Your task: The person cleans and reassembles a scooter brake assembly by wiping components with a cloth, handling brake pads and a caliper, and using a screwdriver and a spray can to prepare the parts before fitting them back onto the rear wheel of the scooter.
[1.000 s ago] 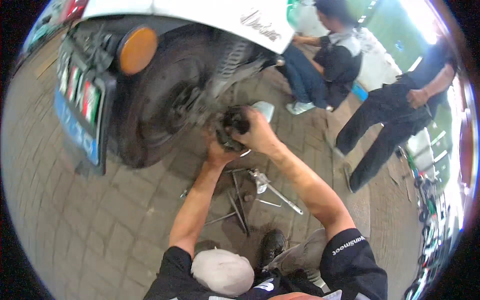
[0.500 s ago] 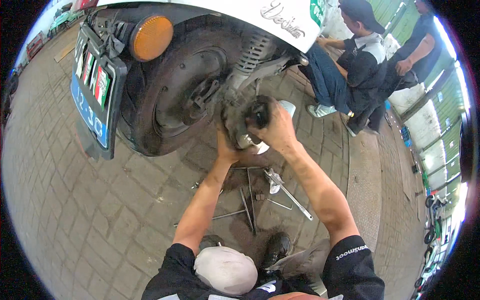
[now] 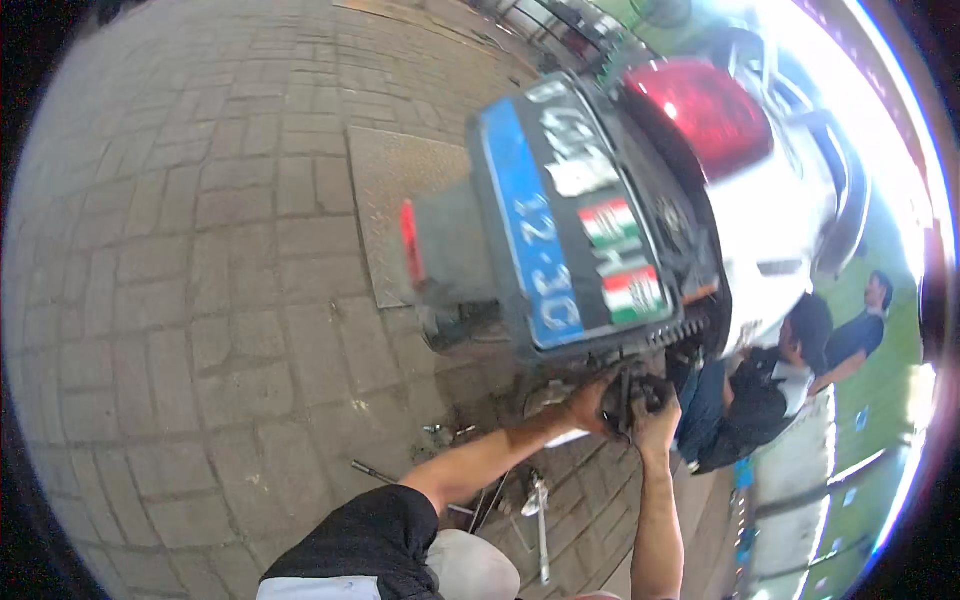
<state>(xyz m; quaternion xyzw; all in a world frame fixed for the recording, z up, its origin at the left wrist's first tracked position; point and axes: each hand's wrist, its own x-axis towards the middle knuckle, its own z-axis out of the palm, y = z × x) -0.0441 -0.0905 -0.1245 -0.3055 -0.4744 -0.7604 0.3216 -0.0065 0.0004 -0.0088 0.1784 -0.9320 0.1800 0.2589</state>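
Both my hands are together beside the rear of a white scooter (image 3: 770,230), below its spring shock absorber (image 3: 685,332). My left hand (image 3: 590,407) is closed around a dark, grimy metal part (image 3: 628,398). From the other side my right hand (image 3: 657,425) grips the same part, fingers curled over it. Its exact kind cannot be made out, nor whether it is still joined to the scooter. Something white (image 3: 560,398) lies under my left wrist. The scooter's number plate (image 3: 570,230) and red tail light (image 3: 705,115) stand above my hands.
On the brick paving (image 3: 190,370) lie a long silver wrench (image 3: 543,530), a dark rod (image 3: 375,470) and small metal pieces (image 3: 435,430). A metal floor plate (image 3: 385,210) lies left of the scooter. A person (image 3: 765,395) crouches at right; another person (image 3: 855,340) is behind.
My view has swung left and tilted, so the scooter and hands appear farther right, and the number plate now hides the wheel. Both hands still hold at the dark part.
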